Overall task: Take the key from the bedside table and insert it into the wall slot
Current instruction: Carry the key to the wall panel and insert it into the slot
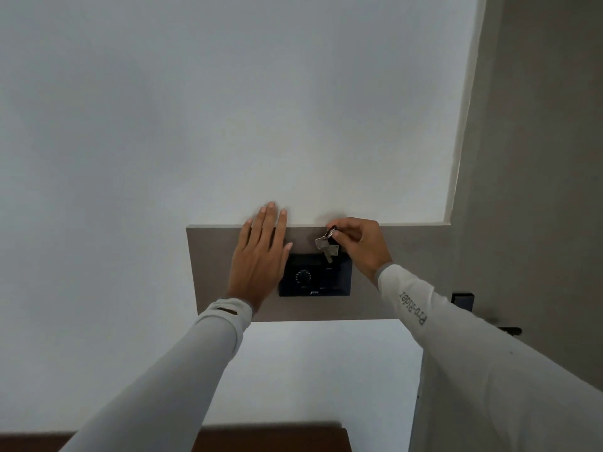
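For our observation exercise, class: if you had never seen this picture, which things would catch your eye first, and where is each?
First, the two hands meeting at mid-frame: the right hand pinches a ring with a silver key dangling over the top edge of a black wall panel. The left hand lies flat, fingers spread, on the grey-brown board left of the panel. Around them the pale wall is bare.

We see a white wall (195, 109) with a grey-brown panel (215, 272) set across it. On that panel sits a black plate (329, 282) bearing a ring of pale marks. The key (323, 246) and its ring are silver. Both sleeves (182, 363) are pale grey; the right one carries dark lettering. A reddish-brown desk (270, 438) edges the bottom.
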The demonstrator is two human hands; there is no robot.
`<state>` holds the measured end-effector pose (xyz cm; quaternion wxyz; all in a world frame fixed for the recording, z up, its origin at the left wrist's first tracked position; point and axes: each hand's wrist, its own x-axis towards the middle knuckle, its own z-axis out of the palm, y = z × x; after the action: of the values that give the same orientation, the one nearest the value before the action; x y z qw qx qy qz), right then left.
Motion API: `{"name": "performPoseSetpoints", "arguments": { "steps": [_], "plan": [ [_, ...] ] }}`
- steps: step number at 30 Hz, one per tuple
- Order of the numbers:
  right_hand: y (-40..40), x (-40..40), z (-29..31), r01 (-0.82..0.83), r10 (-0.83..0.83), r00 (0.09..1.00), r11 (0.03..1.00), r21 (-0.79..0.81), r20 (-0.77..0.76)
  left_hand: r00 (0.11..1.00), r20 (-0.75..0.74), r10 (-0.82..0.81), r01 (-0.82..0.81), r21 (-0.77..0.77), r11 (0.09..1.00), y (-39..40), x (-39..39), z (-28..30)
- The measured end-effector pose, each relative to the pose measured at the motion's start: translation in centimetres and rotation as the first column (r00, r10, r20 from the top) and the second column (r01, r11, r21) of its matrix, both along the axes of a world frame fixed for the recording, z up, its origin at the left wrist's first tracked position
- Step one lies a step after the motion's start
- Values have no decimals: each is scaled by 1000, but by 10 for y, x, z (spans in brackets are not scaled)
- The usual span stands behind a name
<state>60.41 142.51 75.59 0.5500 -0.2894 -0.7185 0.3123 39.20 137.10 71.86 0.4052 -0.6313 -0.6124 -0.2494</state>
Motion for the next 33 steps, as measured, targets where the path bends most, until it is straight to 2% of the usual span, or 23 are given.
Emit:
{"name": "performPoseSetpoints", "arguments": {
  "steps": [4, 8, 11, 13, 14, 16, 19, 21, 25, 33],
  "plan": [
    [6, -5, -8, 28, -27, 999, 998, 58, -25, 999, -19, 29, -29, -10, 1000, 5, -5, -10],
    [11, -8, -15, 39, -53, 991, 992, 117, 125, 1000, -11, 27, -27, 2, 1000, 6, -5, -12],
    [12, -7, -19, 64, -83, 987, 989, 134, 140, 1000, -13, 20, -20, 2, 1000, 6, -6, -13],
    [11, -5, -21, 101, -151, 966, 968, 230, 210, 1000, -15, 10, -10, -13, 1000, 4, -8, -11],
    [11, -4, -21, 132, -232, 937, 927, 350, 261, 1000, -17, 9, -9, -18, 1000, 2, -9, -10],
    [9, 0, -23, 166, -409, 867, 778, 606, 286, 1000, -14, 15, -15, -22, 1000, -1, -12, -10],
    [6, 7, -28, 182, -576, 772, 603, 776, 267, 1000, 9, 21, -20, -27, 999, -8, -16, -12],
    [4, 11, -31, 172, -634, 705, 587, 791, 318, 1000, 11, 22, -21, -40, 999, -11, -18, -12],
    [-2, 11, -34, 159, -668, 593, 644, 748, 450, 1000, 4, 30, -29, -59, 998, -16, -23, -9],
    [-9, 0, -50, 204, -660, 603, 671, 713, 449, 999, 15, 45, -44, -66, 997, -19, -31, -18]
  ]
}}
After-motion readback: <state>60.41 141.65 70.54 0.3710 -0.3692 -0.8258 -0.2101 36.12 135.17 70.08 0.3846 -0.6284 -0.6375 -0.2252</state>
